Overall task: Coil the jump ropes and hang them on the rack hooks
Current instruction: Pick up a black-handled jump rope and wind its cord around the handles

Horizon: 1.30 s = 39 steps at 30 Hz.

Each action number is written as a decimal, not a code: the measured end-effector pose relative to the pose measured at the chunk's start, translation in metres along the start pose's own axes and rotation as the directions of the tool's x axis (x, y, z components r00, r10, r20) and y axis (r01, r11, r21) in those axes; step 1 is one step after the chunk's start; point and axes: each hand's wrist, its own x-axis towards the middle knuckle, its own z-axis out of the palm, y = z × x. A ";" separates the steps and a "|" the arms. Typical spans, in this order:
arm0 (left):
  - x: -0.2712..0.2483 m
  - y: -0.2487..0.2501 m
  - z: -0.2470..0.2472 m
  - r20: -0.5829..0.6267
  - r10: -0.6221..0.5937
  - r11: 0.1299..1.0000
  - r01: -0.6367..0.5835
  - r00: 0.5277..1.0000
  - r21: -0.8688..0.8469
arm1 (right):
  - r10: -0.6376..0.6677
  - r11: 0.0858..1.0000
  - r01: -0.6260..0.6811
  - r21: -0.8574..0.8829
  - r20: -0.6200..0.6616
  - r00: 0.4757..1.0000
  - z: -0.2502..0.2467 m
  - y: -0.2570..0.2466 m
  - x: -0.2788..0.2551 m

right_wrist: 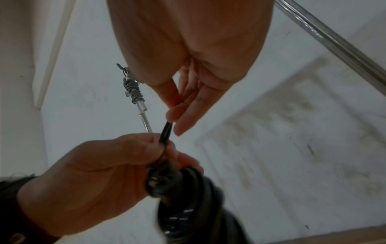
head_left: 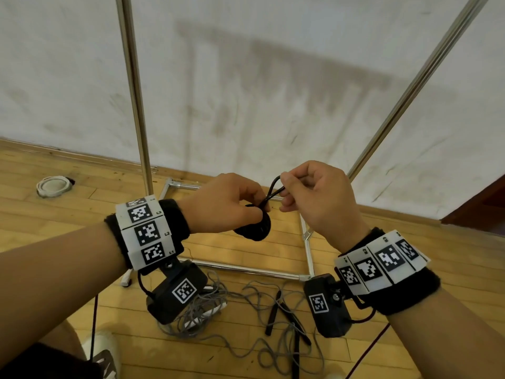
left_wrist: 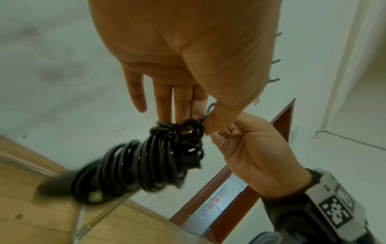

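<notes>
A coiled black jump rope (head_left: 255, 228) hangs below my left hand (head_left: 232, 203), whose thumb and fingers pinch the top of the bundle (left_wrist: 158, 156). My right hand (head_left: 314, 192) pinches a small loop of the black rope (head_left: 274, 187) that sticks up from the coil (right_wrist: 166, 132). A grey jump rope (head_left: 246, 318) lies loose and tangled on the floor with black handles (head_left: 276, 310). Another coiled grey rope (right_wrist: 133, 92) hangs from the rack in the right wrist view. Rack hooks (left_wrist: 275, 61) show in the left wrist view.
The metal rack's poles (head_left: 136, 105) rise in front of a scuffed white wall, and its base frame (head_left: 306, 242) lies on the wooden floor. A white coiled item (head_left: 53, 186) lies by the wall at left. A dark red door frame (head_left: 478, 203) is at right.
</notes>
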 end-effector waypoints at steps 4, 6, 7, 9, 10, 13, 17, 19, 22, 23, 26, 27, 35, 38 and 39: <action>0.001 0.002 -0.002 -0.027 0.022 0.999 -0.021 0.999 0.035 | 0.036 0.997 -0.036 0.061 0.013 0.999 0.003 -0.004 0.001; 0.001 0.001 -0.003 -0.029 0.033 0.998 -0.031 0.999 0.048 | 0.001 1.000 -0.002 0.026 0.046 0.999 0.002 -0.004 0.000; 0.001 0.001 -0.004 -0.033 0.030 0.998 -0.029 0.999 0.053 | -0.034 0.999 0.036 -0.024 0.069 0.997 0.001 -0.002 0.000; 0.001 -0.001 -0.009 -0.055 0.019 0.999 -0.016 0.998 0.050 | -0.113 0.983 0.130 -0.133 0.124 0.986 -0.003 -0.002 -0.001; 0.000 -0.002 -0.012 -0.069 0.015 0.999 -0.011 0.997 0.051 | -0.153 0.969 0.179 -0.168 0.158 0.976 -0.005 -0.001 -0.001; -0.001 -0.002 -0.019 -0.114 0.005 0.998 0.003 0.993 0.066 | -0.214 0.949 0.266 -0.170 0.275 0.937 -0.012 0.002 -0.002; -0.003 0.007 -0.025 -0.162 0.032 0.999 -0.034 0.986 -0.008 | -0.248 0.946 0.288 -0.146 0.243 0.938 -0.012 0.005 -0.002; -0.004 0.014 -0.026 -0.188 0.037 0.998 -0.046 0.981 -0.043 | -0.184 0.981 0.194 -0.031 0.202 0.962 -0.010 0.003 -0.002; -0.004 0.026 -0.031 -0.309 0.060 0.995 -0.081 0.949 -0.055 | -0.108 0.971 0.062 0.231 0.190 0.976 -0.008 -0.006 -0.003; -0.004 0.032 -0.033 -0.343 0.080 0.992 -0.107 0.936 -0.060 | -0.101 0.956 0.045 0.290 0.181 0.978 -0.008 -0.011 -0.003; -0.005 0.049 -0.043 -0.347 0.155 0.986 -0.168 0.925 -0.007 | -0.069 0.915 0.009 0.403 0.137 0.988 -0.008 -0.028 -0.002; -0.004 0.054 -0.048 -0.331 0.172 0.985 -0.170 0.928 0.034 | -0.060 0.907 0.003 0.421 0.122 0.991 -0.009 -0.033 0.000; 0.011 0.100 -0.102 -0.239 0.073 0.979 -0.115 0.968 -0.167 | -0.106 0.919 0.081 0.387 0.041 0.994 -0.019 -0.080 0.037; 0.020 0.121 -0.129 -0.280 0.111 0.971 -0.164 0.954 -0.173 | -0.163 0.919 0.153 0.363 -0.002 0.987 -0.024 -0.117 0.061; 0.023 0.128 -0.141 -0.316 0.135 0.967 -0.194 0.939 -0.164 | -0.184 0.916 0.179 0.359 -0.021 0.983 -0.027 -0.132 0.071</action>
